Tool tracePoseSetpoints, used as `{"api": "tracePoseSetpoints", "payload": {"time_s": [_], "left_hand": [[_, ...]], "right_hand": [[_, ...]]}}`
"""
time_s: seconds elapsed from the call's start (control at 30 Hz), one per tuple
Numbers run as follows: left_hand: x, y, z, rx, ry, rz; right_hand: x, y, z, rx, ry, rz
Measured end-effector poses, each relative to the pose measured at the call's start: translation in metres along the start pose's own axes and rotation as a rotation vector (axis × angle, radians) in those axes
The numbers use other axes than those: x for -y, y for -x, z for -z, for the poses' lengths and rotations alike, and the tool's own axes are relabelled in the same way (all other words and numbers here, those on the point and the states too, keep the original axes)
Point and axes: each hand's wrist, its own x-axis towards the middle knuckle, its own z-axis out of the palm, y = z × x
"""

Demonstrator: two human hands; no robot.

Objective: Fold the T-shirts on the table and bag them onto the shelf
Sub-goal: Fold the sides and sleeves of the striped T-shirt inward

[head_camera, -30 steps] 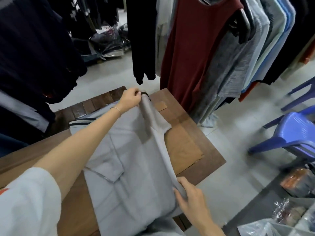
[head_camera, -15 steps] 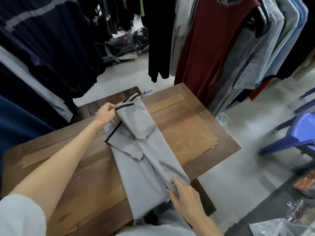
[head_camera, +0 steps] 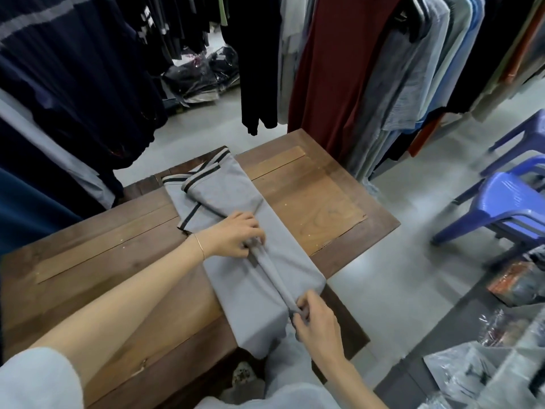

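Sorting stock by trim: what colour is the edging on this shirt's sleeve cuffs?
Black stripe on beige, on the grey T-shirt; clearest in the head view.

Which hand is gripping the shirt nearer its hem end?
The right hand: it pinches the grey shirt at the near table edge, by the hem. The left hand holds the fold at mid-length, closer to the striped collar.

Soft even light, blurred edges

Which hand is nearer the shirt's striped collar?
Left. The left hand pinches the grey T-shirt at its middle, just below the striped collar. The right hand pinches the fold at the hem end, by the table edge.
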Motion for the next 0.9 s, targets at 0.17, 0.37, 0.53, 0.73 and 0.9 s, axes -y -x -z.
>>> {"api": "tracePoseSetpoints", "payload": {"time_s": [0.17, 0.37, 0.53, 0.73, 0.9], "left_hand": [[-0.002, 0.004, -0.001, -0.192, -0.097, -0.043], [0.0, 0.025, -0.012, -0.227, -0.179, -0.082], [-0.006, 0.034, -0.021, -0.177, -0.1, -0.025], [-0.017, 0.031, -0.02, -0.097, 0.113, 0.031], [-0.012, 0.028, -0.014, -0.238, 0.328, 0.189]], "right_hand": [[0.011, 0.009, -0.004, -0.159, 0.013, 0.098], [0.001, 0.02, -0.01, 0.106, 0.126, 0.241], [-0.005, 0.007, -0.003, 0.024, 0.052, 0.182], [-0.005, -0.007, 0.006, 0.14, 0.111, 0.162], [0.004, -0.026, 0.023, 0.286, 0.164, 0.211]]}}
